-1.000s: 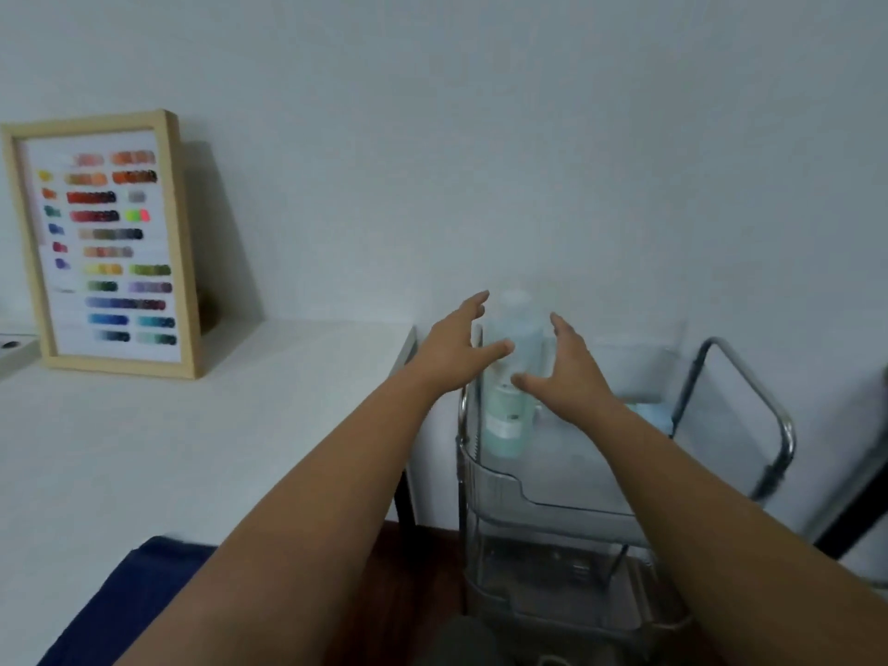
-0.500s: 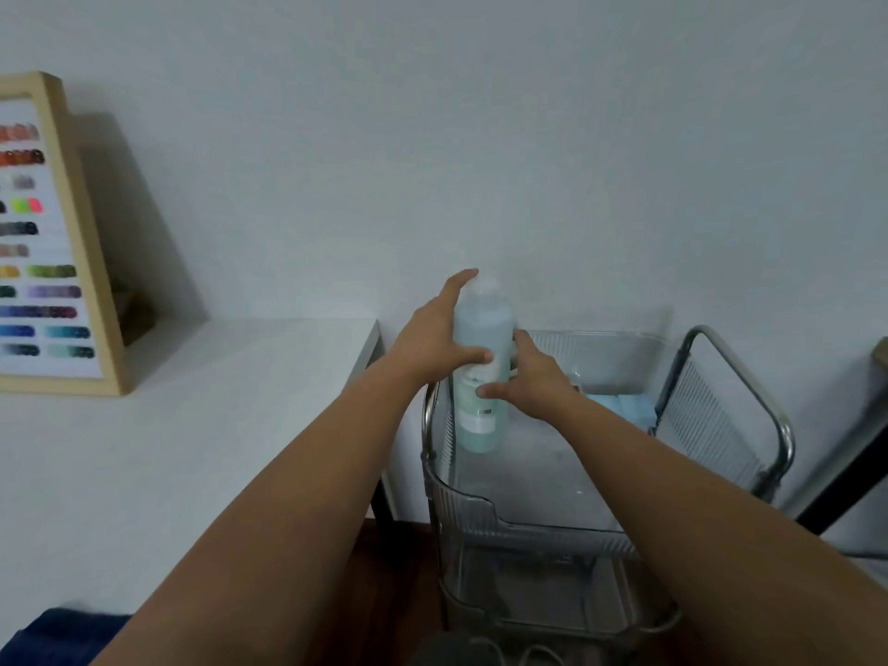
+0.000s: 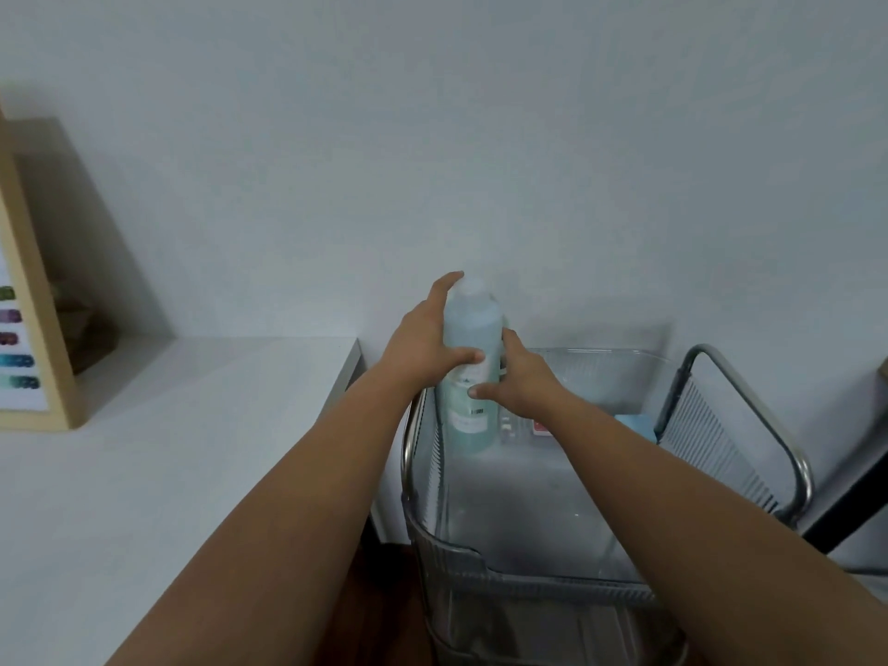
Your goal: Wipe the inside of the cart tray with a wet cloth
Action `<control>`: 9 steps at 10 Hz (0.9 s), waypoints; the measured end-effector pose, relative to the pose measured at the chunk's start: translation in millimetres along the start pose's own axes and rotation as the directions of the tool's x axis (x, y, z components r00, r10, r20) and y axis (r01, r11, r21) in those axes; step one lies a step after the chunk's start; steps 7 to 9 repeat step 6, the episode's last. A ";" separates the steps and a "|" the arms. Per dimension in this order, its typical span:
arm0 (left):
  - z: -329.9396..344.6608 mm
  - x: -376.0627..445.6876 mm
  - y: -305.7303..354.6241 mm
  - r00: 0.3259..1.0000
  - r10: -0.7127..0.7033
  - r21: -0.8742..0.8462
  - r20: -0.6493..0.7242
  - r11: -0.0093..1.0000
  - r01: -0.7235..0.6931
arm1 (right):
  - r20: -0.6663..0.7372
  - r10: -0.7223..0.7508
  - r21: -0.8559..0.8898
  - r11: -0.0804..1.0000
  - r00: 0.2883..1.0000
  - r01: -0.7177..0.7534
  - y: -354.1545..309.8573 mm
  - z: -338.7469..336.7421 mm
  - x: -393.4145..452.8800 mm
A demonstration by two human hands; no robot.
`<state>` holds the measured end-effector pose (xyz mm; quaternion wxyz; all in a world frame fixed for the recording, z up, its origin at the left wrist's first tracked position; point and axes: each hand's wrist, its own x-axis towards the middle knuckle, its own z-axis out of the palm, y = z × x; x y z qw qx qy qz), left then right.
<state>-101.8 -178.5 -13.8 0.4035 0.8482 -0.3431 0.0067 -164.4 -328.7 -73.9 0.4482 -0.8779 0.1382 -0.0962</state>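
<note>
Cart tray (image 3: pixel 480 560): clear ribbed plastic top tier in a chrome tube frame, standing against the wall beside the white surface. A folded light-blue cloth (image 3: pixel 636 423) lies in its far right corner, partly hidden behind a forearm.

Vs. 1 s ago: left hand (image 3: pixel 417 347) and right hand (image 3: pixel 524 383), then spread open just short of the bottle (image 3: pixel 470 372), now closed onto it from both sides, thumbs across the front. Bottle base now above the cart tray (image 3: pixel 538 576) floor at its far-left corner, approx. upright, slightly higher than 0.5 s ago. Framed colour chart (image 3: pixel 26 281) shifted to the far left edge, mostly out of frame.
</note>
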 end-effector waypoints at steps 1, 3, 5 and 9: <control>1.3 1.1 -1.7 1.000 0.006 -0.022 -0.006 1.000 -0.006 | -0.002 -0.015 0.000 1.000 1.000 0.015 2.0 0.7 3.5; 4.0 -5.0 -7.1 1.000 0.006 -0.026 -0.023 1.000 -0.007 | -0.019 -0.007 0.019 1.000 1.000 0.008 4.9 0.8 -1.5; 7.9 -14.8 -8.1 0.996 -0.089 0.138 -0.007 0.986 0.089 | -0.032 0.092 0.093 0.992 0.995 -0.088 -9.6 -30.9 -24.5; 8.7 -28.1 -15.8 0.980 -0.195 0.182 -0.037 0.963 0.199 | -0.209 0.165 0.344 0.935 0.964 -0.085 -33.9 -69.5 -47.5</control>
